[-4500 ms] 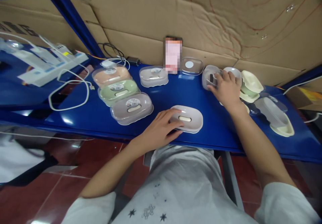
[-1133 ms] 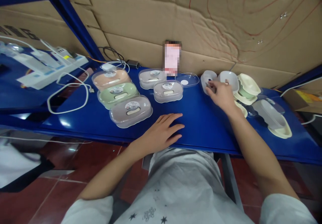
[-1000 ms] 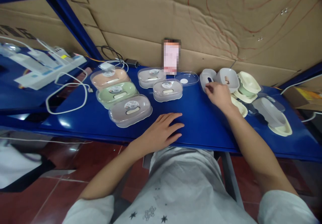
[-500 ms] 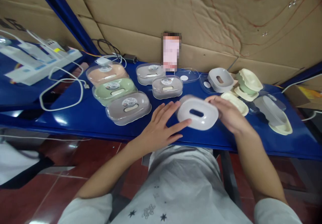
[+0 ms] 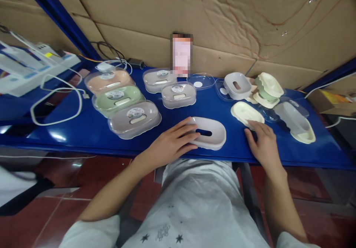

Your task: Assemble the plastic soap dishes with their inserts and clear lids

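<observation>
A: Entry, head view. Left hand (image 5: 170,144) lies on the near left end of a pale pinkish-grey soap dish tray (image 5: 207,133). The fingers drape over its rim, loosely gripping, not clenched. The tray sits flat on the blue table (image 5: 91,133), near the front edge, right in front of the person.

B: Shape and material?

A: Oval, smooth matte plastic, with a raised rim and one dark slot cut through the middle. The table is glossy blue metal and throws back glare.

B: Right hand?

A: Right hand (image 5: 263,144) is flat on the table, fingers spread and relaxed, holding nothing. Its fingertips reach the near end of a cream oval tray (image 5: 246,113); whether they touch it I cannot tell.

B: Surroundings?

A: To the left stand five closed soap boxes with clear domed lids and round stickers: peach (image 5: 109,80), green (image 5: 117,98), three greyish (image 5: 135,118) (image 5: 159,79) (image 5: 178,94). A loose clear lid (image 5: 200,81) lies behind them. Another grey slotted tray (image 5: 237,85) sits on a clear lid, beside a stack of cream and green trays (image 5: 267,90).

B: Anything unclear?

A: The sticker print is too small to read. The upright phone (image 5: 181,55) is blurred. The far-right pile of clear lids (image 5: 295,120) overlaps, so its count is uncertain. The white cable (image 5: 55,103) and power strip (image 5: 33,64) run out of frame at the left.
</observation>
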Motion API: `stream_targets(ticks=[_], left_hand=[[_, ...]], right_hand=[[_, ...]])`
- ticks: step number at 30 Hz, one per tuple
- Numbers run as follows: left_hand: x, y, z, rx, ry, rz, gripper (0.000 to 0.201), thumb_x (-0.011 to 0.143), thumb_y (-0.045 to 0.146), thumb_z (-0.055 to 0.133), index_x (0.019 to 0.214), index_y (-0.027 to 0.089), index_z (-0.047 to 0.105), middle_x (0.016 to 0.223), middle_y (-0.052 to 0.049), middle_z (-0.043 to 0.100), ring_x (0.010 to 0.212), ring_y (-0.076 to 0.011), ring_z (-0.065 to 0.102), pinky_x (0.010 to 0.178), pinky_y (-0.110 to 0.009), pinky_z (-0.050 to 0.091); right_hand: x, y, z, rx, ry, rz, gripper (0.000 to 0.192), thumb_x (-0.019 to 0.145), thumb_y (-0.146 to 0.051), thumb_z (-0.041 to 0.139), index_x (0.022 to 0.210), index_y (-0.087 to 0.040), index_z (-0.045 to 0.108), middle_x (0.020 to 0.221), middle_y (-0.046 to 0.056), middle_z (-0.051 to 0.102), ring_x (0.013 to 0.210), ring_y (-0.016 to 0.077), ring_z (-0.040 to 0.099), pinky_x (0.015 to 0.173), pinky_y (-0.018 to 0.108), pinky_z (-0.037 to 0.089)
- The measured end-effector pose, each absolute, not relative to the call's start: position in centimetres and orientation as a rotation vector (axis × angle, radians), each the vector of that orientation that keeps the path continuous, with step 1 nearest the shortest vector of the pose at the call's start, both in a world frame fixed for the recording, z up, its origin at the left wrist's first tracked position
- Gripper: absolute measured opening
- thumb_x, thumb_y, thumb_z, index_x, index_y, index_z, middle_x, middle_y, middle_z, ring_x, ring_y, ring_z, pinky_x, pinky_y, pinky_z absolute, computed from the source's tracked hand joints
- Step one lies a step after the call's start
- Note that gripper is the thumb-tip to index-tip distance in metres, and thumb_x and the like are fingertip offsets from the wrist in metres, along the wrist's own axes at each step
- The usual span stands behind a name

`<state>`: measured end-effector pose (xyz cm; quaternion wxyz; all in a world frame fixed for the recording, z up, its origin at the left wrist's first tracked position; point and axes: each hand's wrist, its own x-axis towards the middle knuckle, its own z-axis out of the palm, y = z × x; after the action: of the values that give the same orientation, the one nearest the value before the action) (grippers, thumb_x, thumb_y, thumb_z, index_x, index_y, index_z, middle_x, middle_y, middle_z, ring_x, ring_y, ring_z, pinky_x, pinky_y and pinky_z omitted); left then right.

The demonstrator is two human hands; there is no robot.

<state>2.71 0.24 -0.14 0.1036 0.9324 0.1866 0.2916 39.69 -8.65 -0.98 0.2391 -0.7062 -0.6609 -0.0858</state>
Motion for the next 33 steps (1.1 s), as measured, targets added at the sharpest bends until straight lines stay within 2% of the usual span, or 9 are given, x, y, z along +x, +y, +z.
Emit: stream_targets(ticks=[3,7,12,15,18,22,26,30,33], left_hand=[[2.7,0.2,-0.1,2.705,0.602,0.944,0.034,0.11,0.034,0.064,0.14,0.019,0.068,0.149,-0.013,0.07,0.159,-0.0317,0.05,0.125,-0.053,0.054],[2.8,0.4,-0.2,2.728,0.645,1.017,0.032,0.109,0.034,0.067,0.136,0.017,0.07,0.145,-0.015,0.071,0.154,-0.0331,0.055,0.123,-0.055,0.056],[2.9,0.3,-0.3,2.805,0.642,0.972,0.031,0.11,0.035,0.065,0.133,0.016,0.071,0.144,-0.017,0.071,0.151,-0.0341,0.058,0.12,-0.053,0.058],[3.0,0.1,-0.2,2.856,0.618,0.906,0.037,0.108,0.043,0.067,0.135,0.017,0.07,0.148,-0.017,0.069,0.146,-0.0349,0.062,0.117,-0.055,0.06],[3.1,0.0,-0.2,2.89,0.544,0.828,0.044,0.107,0.044,0.07,0.141,0.017,0.066,0.152,-0.017,0.067,0.145,-0.0344,0.063,0.117,-0.054,0.059],[3.0,0.2,-0.4,2.856,0.519,0.788,0.038,0.109,0.035,0.068,0.142,0.018,0.066,0.155,-0.016,0.066,0.15,-0.0322,0.059,0.121,-0.052,0.055],[3.0,0.2,-0.7,2.825,0.522,0.777,0.036,0.11,0.035,0.065,0.142,0.019,0.067,0.157,-0.016,0.064,0.152,-0.0329,0.058,0.122,-0.054,0.055],[3.1,0.2,-0.6,2.836,0.512,0.806,0.034,0.112,0.034,0.061,0.143,0.019,0.066,0.158,-0.014,0.064,0.151,-0.031,0.058,0.123,-0.052,0.055],[3.0,0.2,-0.5,2.845,0.512,0.808,0.033,0.112,0.032,0.06,0.141,0.017,0.067,0.156,-0.014,0.065,0.151,-0.0318,0.059,0.123,-0.052,0.055]], right_hand=[[36.9,-9.9,-0.6,-1.703,-2.002,0.011,0.039,0.11,-0.038,0.055,0.146,-0.028,0.066,0.142,0.011,0.074,0.135,0.0348,0.066,0.116,0.061,0.053],[33.7,-10.5,-0.3,-1.482,-2.008,0.223,0.053,0.112,-0.029,0.051,0.165,-0.036,0.047,0.159,0.007,0.063,0.148,0.0288,0.059,0.122,0.054,0.052],[33.4,-10.2,-0.1,-1.497,-2.014,0.304,0.074,0.108,-0.041,0.064,0.174,-0.042,0.029,0.184,0.005,0.025,0.169,0.0332,0.029,0.133,0.058,0.04],[33.4,-9.8,0.1,-1.526,-2.101,0.365,0.08,0.105,-0.046,0.069,0.174,-0.043,0.028,0.187,0.004,0.015,0.17,0.0352,0.023,0.134,0.06,0.038],[33.3,-9.5,0.0,-1.534,-2.036,0.352,0.075,0.105,-0.045,0.07,0.171,-0.041,0.035,0.184,0.007,0.024,0.169,0.0344,0.029,0.133,0.06,0.04],[33.1,-9.7,-0.6,-1.486,-2.023,0.284,0.065,0.103,-0.042,0.074,0.162,-0.038,0.048,0.177,0.01,0.039,0.162,0.0344,0.044,0.129,0.059,0.047],[33.4,-10.1,-0.5,-1.45,-2.1,0.211,0.053,0.104,-0.038,0.071,0.156,-0.034,0.056,0.175,0.011,0.044,0.157,0.0343,0.05,0.125,0.057,0.051],[34.6,-7.1,2.0,-1.367,-2.21,0.131,0.04,0.11,-0.035,0.06,0.149,-0.032,0.062,0.167,0.01,0.055,0.153,0.032,0.056,0.124,0.054,0.05],[35.2,-1.2,4.1,-1.4,-2.303,-0.027,0.045,0.113,-0.032,0.048,0.156,-0.026,0.057,0.16,0.013,0.062,0.15,0.0326,0.057,0.125,0.057,0.045]])
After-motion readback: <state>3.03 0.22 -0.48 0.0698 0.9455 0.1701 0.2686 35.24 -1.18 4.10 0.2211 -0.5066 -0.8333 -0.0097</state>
